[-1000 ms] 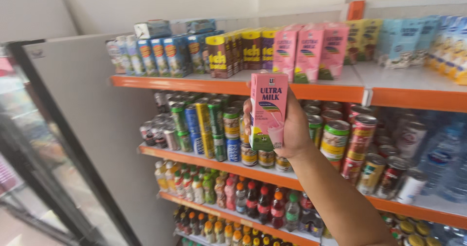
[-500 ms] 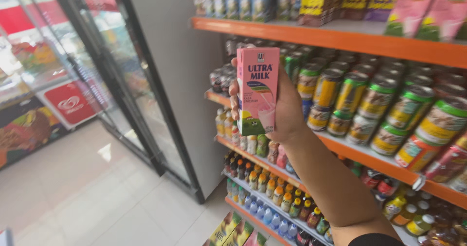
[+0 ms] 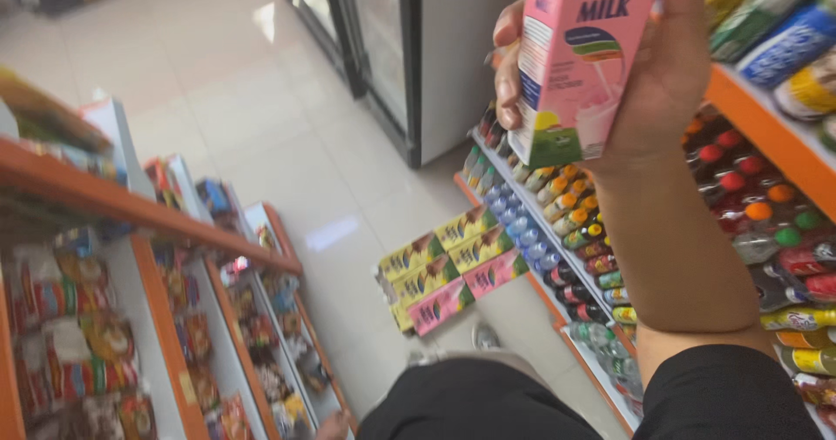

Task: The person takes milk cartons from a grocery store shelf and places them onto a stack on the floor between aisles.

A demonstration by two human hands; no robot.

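My right hand (image 3: 657, 74) is raised at the top right of the head view and grips a tall pink milk carton (image 3: 579, 57) with a green band at its base. The fingers wrap around the carton's left edge and the palm is behind it. My bare forearm runs down to a black sleeve (image 3: 731, 396) at the bottom right. My left hand is out of sight.
Orange-edged shelves (image 3: 758, 114) on the right hold bottles and cans. Yellow and pink carton packs (image 3: 453, 270) lie low by the shelf foot. A snack rack (image 3: 139, 205) fills the left. A glass-door fridge (image 3: 383, 48) stands behind, beside a pale tiled floor (image 3: 252, 118).
The view has tilted down and swung left, from the drink shelves to the aisle floor and snack rack. The carton stays gripped in my right hand, closer and higher in view.
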